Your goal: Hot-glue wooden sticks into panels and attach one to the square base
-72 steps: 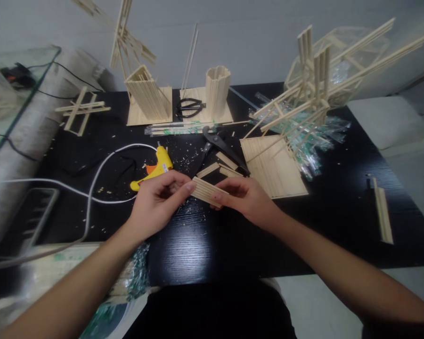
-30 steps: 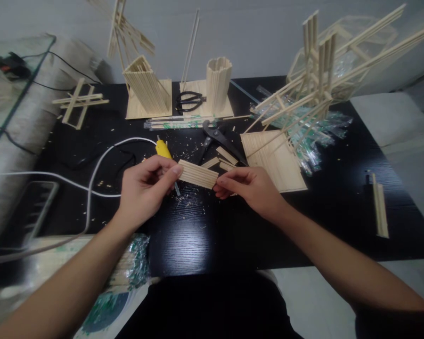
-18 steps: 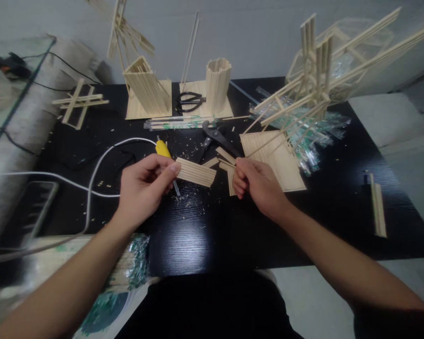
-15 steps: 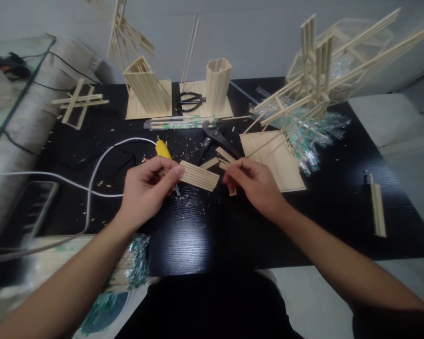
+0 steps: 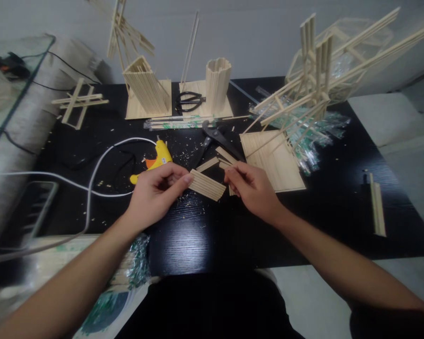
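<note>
Between the thumb and fingers of my left hand [image 5: 159,190] is one end of a small panel of wooden sticks [image 5: 207,184], laid side by side. My right hand [image 5: 253,188] is closed just beyond the panel's other end, its fingers pinched together; what they hold, if anything, is hidden. Short wooden strips [image 5: 226,156] lie on the table behind my right fingers. A yellow glue gun [image 5: 161,154] rests just behind my left hand, partly covered by it. Black pliers [image 5: 217,134] lie farther back, between the two hands.
Stick towers [image 5: 217,87] on wooden bases stand along the back of the black table [image 5: 254,240]. A stick frame [image 5: 314,99] rises at the right above a wooden board [image 5: 279,165]. A white cord [image 5: 90,183] loops at the left. Bagged sticks [image 5: 123,268] lie at front left.
My left hand has moved right and slightly nearer with the stick panel, uncovering more of the glue gun. My right hand has shifted only slightly.
</note>
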The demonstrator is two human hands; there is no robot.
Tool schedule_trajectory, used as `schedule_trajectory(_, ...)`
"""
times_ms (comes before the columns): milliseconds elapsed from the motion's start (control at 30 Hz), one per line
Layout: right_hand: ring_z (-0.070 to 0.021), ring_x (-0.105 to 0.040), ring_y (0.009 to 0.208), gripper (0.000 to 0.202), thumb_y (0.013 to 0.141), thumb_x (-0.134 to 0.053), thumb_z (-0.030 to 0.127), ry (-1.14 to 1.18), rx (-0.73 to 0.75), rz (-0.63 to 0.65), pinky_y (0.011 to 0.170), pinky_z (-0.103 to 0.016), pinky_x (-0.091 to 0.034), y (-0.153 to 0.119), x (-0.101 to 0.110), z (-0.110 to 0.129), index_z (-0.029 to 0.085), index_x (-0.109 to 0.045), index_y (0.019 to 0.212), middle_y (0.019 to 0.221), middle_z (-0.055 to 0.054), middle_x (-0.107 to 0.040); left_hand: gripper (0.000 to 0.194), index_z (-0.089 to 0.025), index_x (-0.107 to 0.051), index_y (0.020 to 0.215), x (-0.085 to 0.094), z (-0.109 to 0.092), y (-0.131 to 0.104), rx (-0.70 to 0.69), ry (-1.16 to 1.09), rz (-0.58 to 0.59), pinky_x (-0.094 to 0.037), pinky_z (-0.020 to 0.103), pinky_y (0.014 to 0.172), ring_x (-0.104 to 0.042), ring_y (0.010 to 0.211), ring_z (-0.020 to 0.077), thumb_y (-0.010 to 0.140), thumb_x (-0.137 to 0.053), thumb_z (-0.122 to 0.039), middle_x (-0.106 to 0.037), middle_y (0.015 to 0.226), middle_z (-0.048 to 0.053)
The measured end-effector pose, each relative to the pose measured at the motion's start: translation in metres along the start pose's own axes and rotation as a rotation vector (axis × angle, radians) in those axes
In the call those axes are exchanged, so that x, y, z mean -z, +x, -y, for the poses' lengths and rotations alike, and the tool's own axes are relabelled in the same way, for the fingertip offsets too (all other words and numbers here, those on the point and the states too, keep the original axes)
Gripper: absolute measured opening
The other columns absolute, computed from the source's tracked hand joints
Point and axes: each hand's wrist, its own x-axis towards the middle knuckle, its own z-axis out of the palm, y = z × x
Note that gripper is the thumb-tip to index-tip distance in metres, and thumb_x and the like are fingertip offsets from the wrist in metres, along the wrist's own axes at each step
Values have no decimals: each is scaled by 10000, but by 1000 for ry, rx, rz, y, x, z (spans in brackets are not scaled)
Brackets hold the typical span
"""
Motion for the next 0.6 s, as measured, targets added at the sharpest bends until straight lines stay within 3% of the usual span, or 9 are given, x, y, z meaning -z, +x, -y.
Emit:
schedule_trajectory(133, -95, -465, 494, 498, 1035, -579, 543, 11, 10, -45, 512, -271, -383, -2, 1, 6, 215, -605, 661, 549, 41, -509, 100, -185, -734, 851, 0, -1, 0, 11, 11, 1, -394, 216, 479, -519, 511, 90, 901, -730, -271, -620, 610, -22)
schedule_trajectory(233, -99, -500, 494, 444, 979, -676, 536, 36, 16, -64, 513, -268, -416, -1, 1, 6, 212, -680, 677, 562, 28, -591, 111, -183, -733, 856, 0, 1, 0, 14, 6, 2, -392, 212, 477, -521, 517, 86, 905, -737, -283, -624, 624, -23)
schedule_trajectory(333, -130, -618, 591, 292, 844, -846, 490, 78, 38, -121, 571, -275, -503, 1, 0, 2, 217, -770, 770, 715, -4, -738, 108, -184, -732, 860, 0, 2, 0, 3, 5, 7, -393, 205, 478, -521, 520, 79, 905, -742, -283, -627, 637, -28)
schedule_trajectory(400, -164, -700, 716, 248, 841, -850, 471, 91, 60, -140, 666, -300, -567, 2, -1, -1, 227, -812, 861, 840, -26, -795, 92, -184, -731, 860, 0, 3, 0, -2, 11, 10, -394, 201, 478, -521, 520, 76, 907, -732, -262, -627, 637, -30)
schedule_trajectory(500, -195, -751, 870, 326, 972, -688, 518, 101, 51, -45, 771, -334, -602, 1, -3, -3, 230, -833, 1021, 986, -53, -823, 71, -180, -731, 869, 0, 2, 0, -4, 19, 17, -390, 197, 473, -520, 520, 74, 909, -718, -239, -627, 640, -30)
schedule_trajectory(600, -200, -748, 825, 374, 947, -702, 562, 57, 7, 129, 738, -338, -597, -2, -5, -2, 215, -830, 1001, 930, -51, -820, 64, -178, -729, 870, 0, 1, -1, -14, 39, 26, -381, 197, 466, -512, 517, 71, 908, -714, -227, -626, 643, -32)
